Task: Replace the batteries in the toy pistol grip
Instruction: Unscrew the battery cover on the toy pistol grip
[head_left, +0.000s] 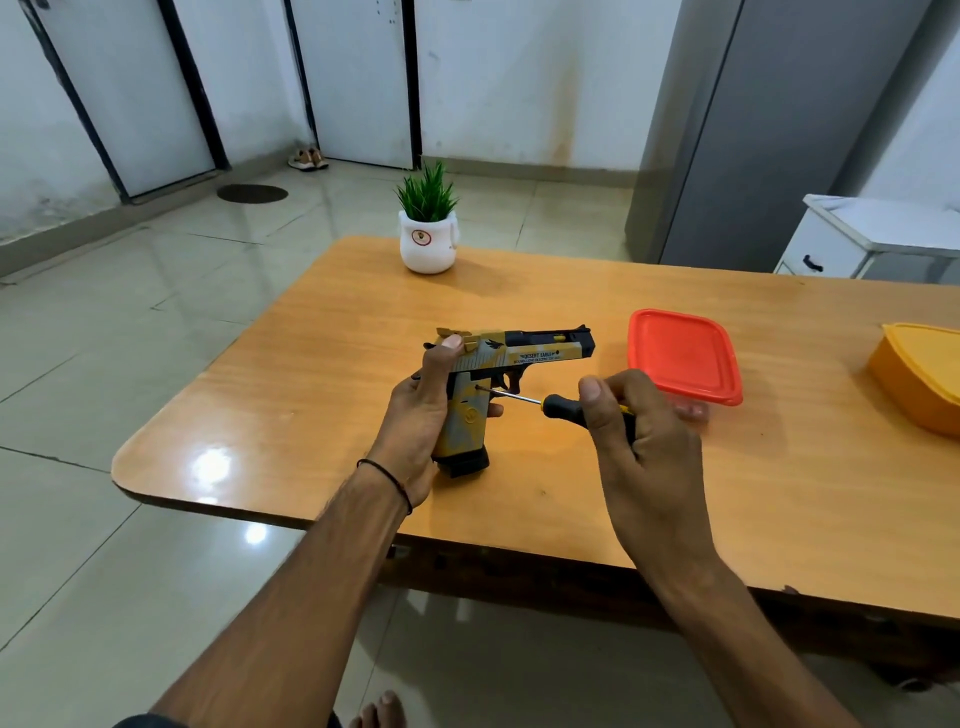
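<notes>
While the left hand (421, 415) wraps its fingers round the toy pistol (511, 353), holding it butt-down over the middle of the bench (311, 364), the right hand (639, 436) clenches a black-handled screwdriver (563, 408) whose tip meets a screw in the grip (467, 415). By that, the task looks barely begun: cover on, no batteries in sight. The slide reads "DESERT EAGLE"; the smaller line beneath is illegible. A red-lidded container (683, 356) sits at the pistol's 3 o'clock.
</notes>
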